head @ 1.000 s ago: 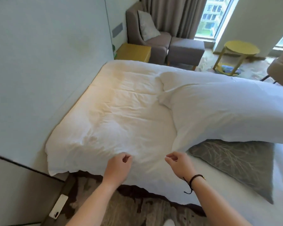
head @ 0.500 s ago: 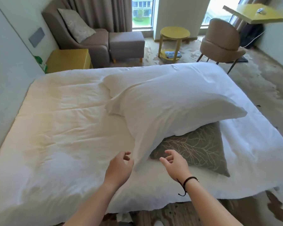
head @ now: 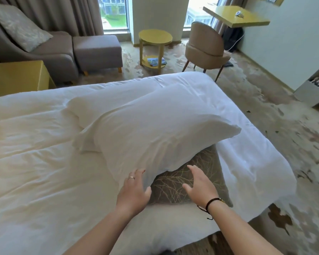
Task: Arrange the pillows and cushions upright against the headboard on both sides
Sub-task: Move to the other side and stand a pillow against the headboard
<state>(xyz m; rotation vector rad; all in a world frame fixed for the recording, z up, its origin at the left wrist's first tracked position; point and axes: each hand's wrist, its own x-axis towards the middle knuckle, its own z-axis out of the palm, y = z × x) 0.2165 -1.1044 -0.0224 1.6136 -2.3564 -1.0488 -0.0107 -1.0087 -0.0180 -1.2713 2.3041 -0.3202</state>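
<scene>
A large white pillow (head: pixel 151 129) lies flat across the bed (head: pixel 35 162), over a second white pillow (head: pixel 118 100) behind it. Under its near corner lies a grey cushion with a branch pattern (head: pixel 182 183), mostly covered. My left hand (head: pixel 134 190) is open, fingers spread, touching the near corner of the white pillow. My right hand (head: pixel 199 186) is open above the grey cushion, holding nothing. The headboard is out of view.
A yellow bedside cabinet (head: pixel 17 76) stands at the far left. Beyond the bed are a grey armchair with a cushion (head: pixel 35 43), a grey footstool (head: pixel 98 50), a round yellow side table (head: pixel 155 45), a beige chair (head: pixel 204 46) and a yellow desk (head: pixel 236 17).
The view has swung right from the wall side to the middle of the bed. Both hands have let go of the duvet edge, opened and reached forward to the pillow and cushion.
</scene>
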